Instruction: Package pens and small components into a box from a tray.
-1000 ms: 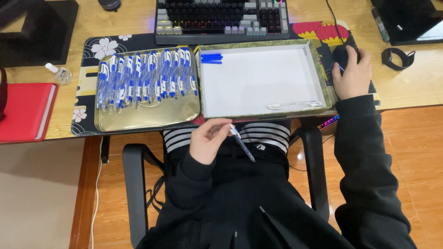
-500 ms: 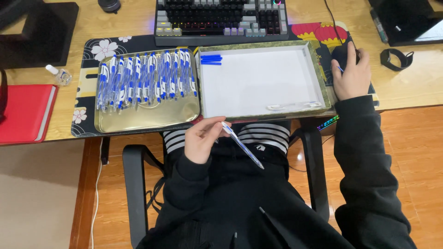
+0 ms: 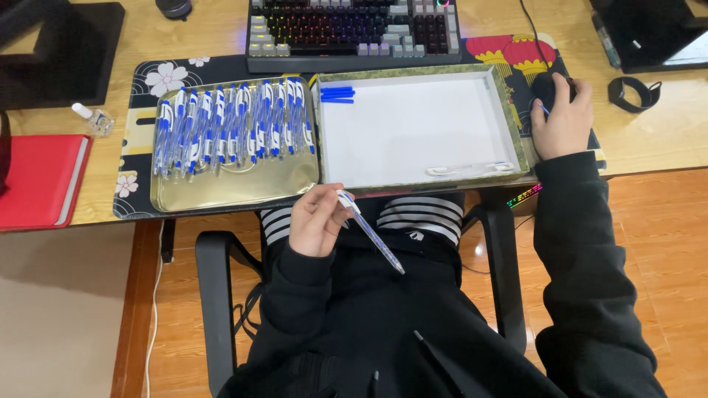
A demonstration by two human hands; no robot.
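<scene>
Even, fairly bright indoor light filled the frame. The gold tray showed soft glare at lower centre-left, and the wood floor reflected light at right. Focus was sharp throughout; edges bent slightly. Shadows were soft.

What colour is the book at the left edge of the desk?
Red; the book shows best in the head view.

pens in left tray, keyboard behind box

Glossy gold tray, wooden desk
</scene>
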